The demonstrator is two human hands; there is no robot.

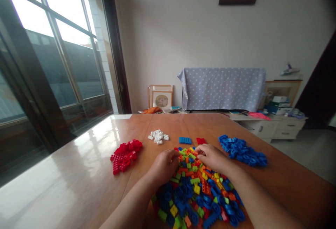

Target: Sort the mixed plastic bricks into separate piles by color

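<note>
A large mixed pile of toy building bricks (pixel 196 189) in blue, green, yellow, orange and red spreads over the table in front of me. At its far left edge is my left hand (pixel 165 165), its fingers curled together over the bricks; whatever lies between them is hidden. My right hand (pixel 213 157) reaches over the far right part of the pile, thumb and forefinger bent towards each other beside orange bricks. Too little shows to name anything in that grasp. Just beyond the hands lie a row of blue bricks (pixel 185 140) and a small group of red bricks (pixel 201 141).
On the wooden table (pixel 91 159), a red brick heap (pixel 125 156) lies left, white bricks (pixel 158 136) lie farther back, and a blue brick heap (pixel 243 151) lies right. Behind stands a low cabinet (pixel 285 127) with a cloth-covered object (pixel 223 89). Windows are at left.
</note>
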